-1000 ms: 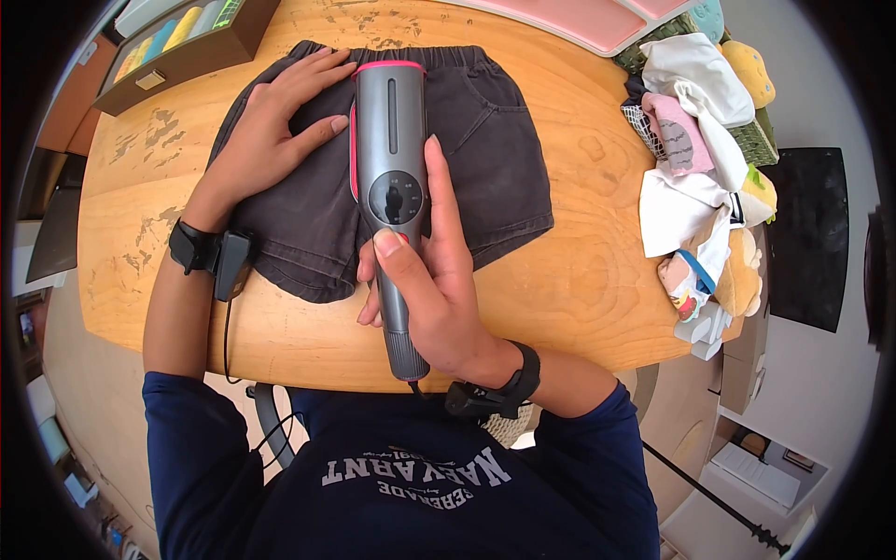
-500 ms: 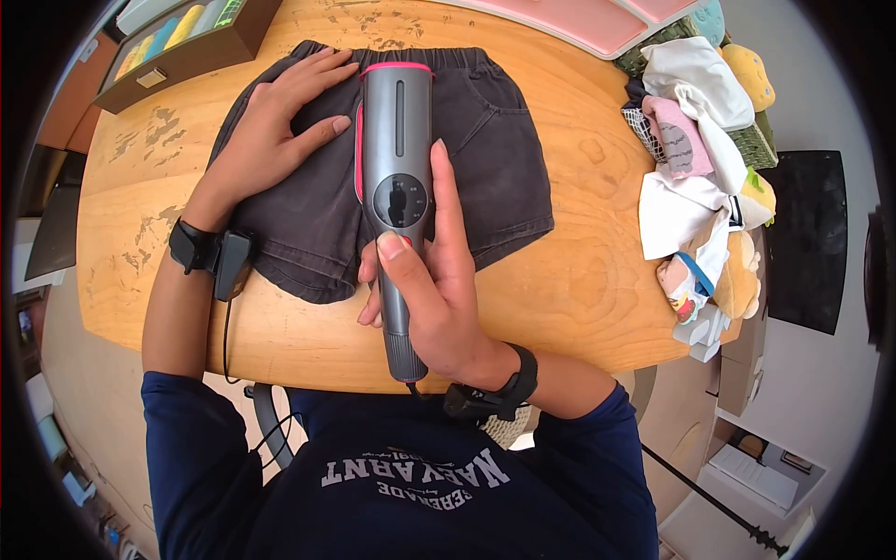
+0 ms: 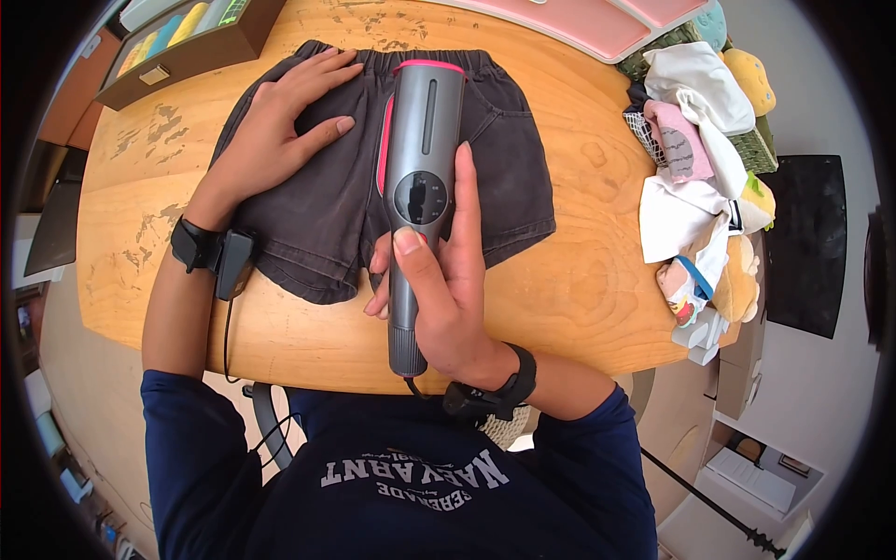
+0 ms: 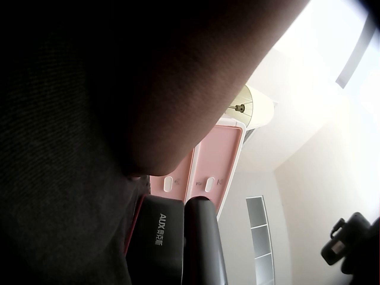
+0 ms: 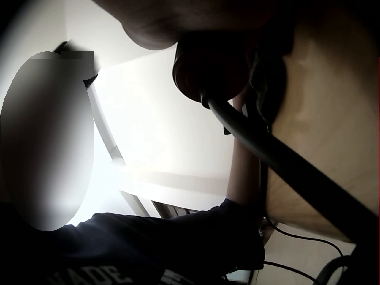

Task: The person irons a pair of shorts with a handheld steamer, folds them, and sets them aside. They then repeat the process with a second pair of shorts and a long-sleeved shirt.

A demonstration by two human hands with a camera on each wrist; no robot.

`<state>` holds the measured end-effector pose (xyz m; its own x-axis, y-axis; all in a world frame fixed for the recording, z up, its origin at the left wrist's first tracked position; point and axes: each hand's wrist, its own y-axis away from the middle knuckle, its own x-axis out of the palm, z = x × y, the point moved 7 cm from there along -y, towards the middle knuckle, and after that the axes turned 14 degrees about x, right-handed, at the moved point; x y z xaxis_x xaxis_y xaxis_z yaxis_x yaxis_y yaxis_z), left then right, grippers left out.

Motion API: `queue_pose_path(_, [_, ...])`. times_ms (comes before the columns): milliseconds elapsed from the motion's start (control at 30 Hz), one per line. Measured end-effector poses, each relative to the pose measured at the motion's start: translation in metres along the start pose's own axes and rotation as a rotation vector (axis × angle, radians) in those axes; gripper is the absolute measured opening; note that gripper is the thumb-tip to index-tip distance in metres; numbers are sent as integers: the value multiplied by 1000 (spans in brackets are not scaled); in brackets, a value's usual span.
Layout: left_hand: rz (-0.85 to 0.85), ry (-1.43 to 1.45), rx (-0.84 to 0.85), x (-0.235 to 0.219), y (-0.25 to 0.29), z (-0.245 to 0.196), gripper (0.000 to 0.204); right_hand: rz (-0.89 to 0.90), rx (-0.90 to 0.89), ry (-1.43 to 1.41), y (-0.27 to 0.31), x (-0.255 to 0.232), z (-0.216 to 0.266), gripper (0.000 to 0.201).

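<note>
A pair of dark grey shorts (image 3: 308, 224) lies spread on the wooden table (image 3: 597, 271), its elastic waistband on the far side. My left hand (image 3: 289, 126) rests flat on the left part of the shorts, fingers spread toward the waistband. My right hand (image 3: 448, 289) grips the handle of a grey handheld garment steamer (image 3: 429, 121) with a pink rim, thumb on the front below its round display. The steamer head lies over the right half of the shorts. In the left wrist view its dark side with AUX lettering (image 4: 157, 237) shows close against the cloth.
The steamer's cord (image 5: 279, 154) runs from the handle end in the right wrist view. A woven basket (image 3: 761, 145) with clothes and plush toys stands at the right. Pink drawers (image 3: 579, 23) sit at the back; a brown box (image 3: 187, 65) of rolled cloths is back left.
The steamer in my right hand has slid to the right across the shorts, away from my left hand. The left hand has stayed in place on the cloth.
</note>
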<state>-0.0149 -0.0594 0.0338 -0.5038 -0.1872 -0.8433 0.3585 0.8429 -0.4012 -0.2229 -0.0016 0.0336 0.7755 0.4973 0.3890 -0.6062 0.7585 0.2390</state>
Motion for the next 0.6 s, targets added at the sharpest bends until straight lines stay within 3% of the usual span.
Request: queue_pose_path(600, [-13, -11, 9, -1, 1, 0, 55, -14, 3, 8, -4, -4, 0, 80])
